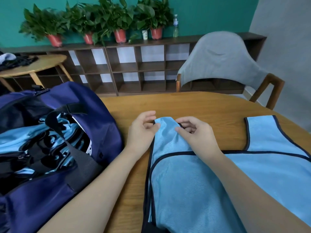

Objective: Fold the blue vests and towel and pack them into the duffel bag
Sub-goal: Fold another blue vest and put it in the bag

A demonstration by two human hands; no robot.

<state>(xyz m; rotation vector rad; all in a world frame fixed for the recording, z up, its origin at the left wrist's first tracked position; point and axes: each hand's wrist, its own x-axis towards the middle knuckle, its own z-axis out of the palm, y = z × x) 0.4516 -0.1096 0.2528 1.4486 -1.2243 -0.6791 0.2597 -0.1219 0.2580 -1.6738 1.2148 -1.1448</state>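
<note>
The light blue vest with dark piping lies flat on the wooden counter, filling the lower right of the frame; its right shoulder strap reaches up toward the frame's right edge, and its left strap ends at centre frame. Bare wood shows beyond the straps up to the counter's far edge, and a narrow strip of wood separates the vest from the navy duffel bag at the left of the frame.

Both hands meet at the tip of the left strap. The left hand pinches the strap's left edge between thumb and curled fingers, a closed grip on the cloth. The right hand has its thumb pressed on the strap's top face with fingers curled at the right edge, also gripping the vest.

The duffel bag stands unzipped, with folded blue vests visible inside.

Beyond the counter stands a grey-backed chair at upper right, a low cubby shelf along a teal wall, carrying 4 red-potted plants, and a small round table at upper left.
</note>
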